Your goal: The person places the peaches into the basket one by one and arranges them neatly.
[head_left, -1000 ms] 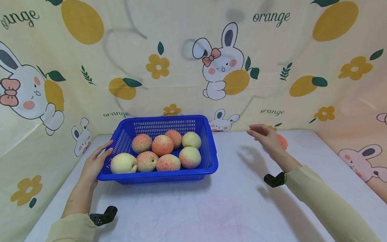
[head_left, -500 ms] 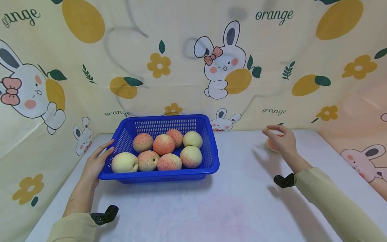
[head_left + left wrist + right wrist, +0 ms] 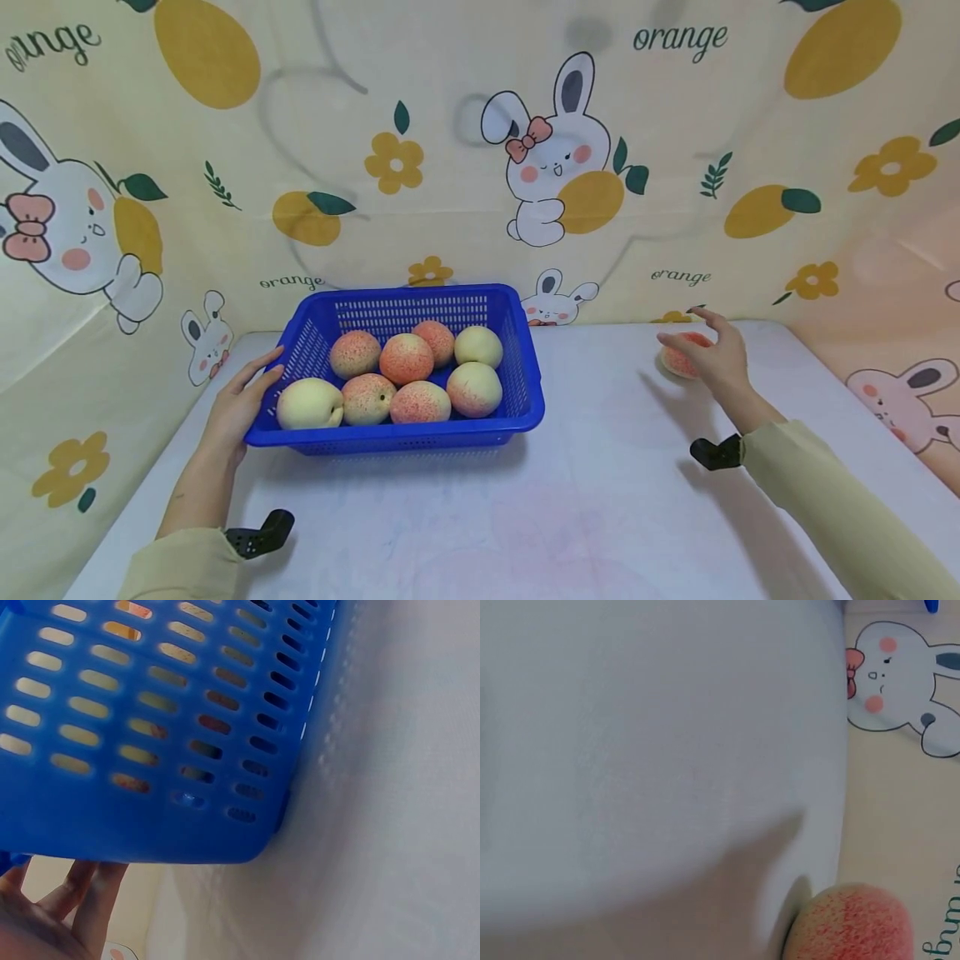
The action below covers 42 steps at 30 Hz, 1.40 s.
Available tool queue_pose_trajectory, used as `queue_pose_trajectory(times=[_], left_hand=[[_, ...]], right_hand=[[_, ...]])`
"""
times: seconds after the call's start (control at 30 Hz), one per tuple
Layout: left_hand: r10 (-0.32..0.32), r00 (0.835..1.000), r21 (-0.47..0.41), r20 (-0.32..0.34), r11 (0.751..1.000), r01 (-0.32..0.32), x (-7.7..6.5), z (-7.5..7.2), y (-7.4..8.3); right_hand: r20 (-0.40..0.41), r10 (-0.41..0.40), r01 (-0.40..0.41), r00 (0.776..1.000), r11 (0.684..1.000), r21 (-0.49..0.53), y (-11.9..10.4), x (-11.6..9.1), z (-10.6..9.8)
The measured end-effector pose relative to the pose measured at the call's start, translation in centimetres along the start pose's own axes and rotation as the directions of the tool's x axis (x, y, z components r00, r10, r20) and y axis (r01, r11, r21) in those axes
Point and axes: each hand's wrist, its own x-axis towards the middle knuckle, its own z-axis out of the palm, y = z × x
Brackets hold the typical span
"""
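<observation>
A blue plastic basket (image 3: 405, 437) holds several peaches (image 3: 420, 402), some pale yellow and others speckled red. My left hand (image 3: 228, 412) grips its left rim; in the left wrist view, fingers (image 3: 94, 907) lie against the outside of the basket's wall (image 3: 135, 825). At the right, one more peach (image 3: 682, 357) rests on the table near its back edge. Around that peach reaches my right hand (image 3: 720, 358), thumb and forefinger spread apart; contact cannot be told. The right wrist view shows this reddish peach (image 3: 851, 926) at the bottom edge, without the fingers.
A white-covered table (image 3: 525, 517) lies under everything. Behind it hangs a cream cloth (image 3: 442, 67) printed with rabbits and oranges, which also covers the left side. Black camera mounts (image 3: 262, 533) sit at both wrists.
My right hand has moved rightward to the lone peach, and its thumb and forefinger have spread apart. The left hand stays at the basket, which has not moved on the table.
</observation>
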Motion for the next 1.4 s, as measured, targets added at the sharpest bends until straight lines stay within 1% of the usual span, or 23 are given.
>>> queue_pose_trajectory(times=[0.17, 0.33, 0.47, 0.57, 0.67, 0.9, 1.07, 1.3, 1.4], left_hand=[[0.004, 1.0, 0.008, -0.005, 1.0, -0.004, 0.0, 0.1, -0.1], [0.012, 1.0, 0.01, 0.002, 1.0, -0.012, 0.1, 0.1, -0.2], [0.03, 1.0, 0.005, 0.008, 1.0, -0.031, 0.1, 0.0, -0.3], [0.04, 0.999, 0.004, 0.008, 0.999, -0.04, 0.0, 0.0, -0.2], [0.036, 0.999, 0.002, 0.006, 0.999, -0.036, 0.0, 0.0, -0.2], [0.039, 0.999, -0.015, 0.001, 0.999, -0.039, 0.0, 0.0, -0.2], [0.039, 0.999, -0.009, 0.002, 0.999, -0.039, 0.1, 0.0, -0.3], [0.039, 0.999, -0.02, 0.009, 0.999, -0.039, 0.1, 0.0, -0.2], [0.042, 0.999, -0.023, 0.012, 0.999, -0.042, 0.1, -0.1, -0.2]], right_hand=[[0.028, 0.029, -0.029, 0.999, 1.0, -0.005, 0.8, 0.1, -0.1], [0.021, 0.057, -0.056, 0.998, 0.998, -0.017, 1.2, -0.1, -0.2], [0.013, 0.092, -0.092, 0.996, 0.995, -0.032, 1.6, -0.1, -0.4], [0.02, 0.124, -0.123, 0.992, 0.991, -0.047, 1.8, -0.1, -0.6], [0.029, 0.143, -0.141, 0.989, 0.988, -0.063, 2.1, -0.1, -0.6], [0.022, 0.15, -0.148, 0.988, 0.987, -0.067, 2.6, -0.1, -0.6], [0.027, 0.163, -0.162, 0.986, 0.985, -0.055, 2.8, 0.0, -0.5], [0.029, 0.185, -0.183, 0.982, 0.982, -0.045, 2.7, 0.2, -0.1], [0.035, 0.173, -0.172, 0.984, 0.984, -0.036, 2.5, 0.2, 0.1]])
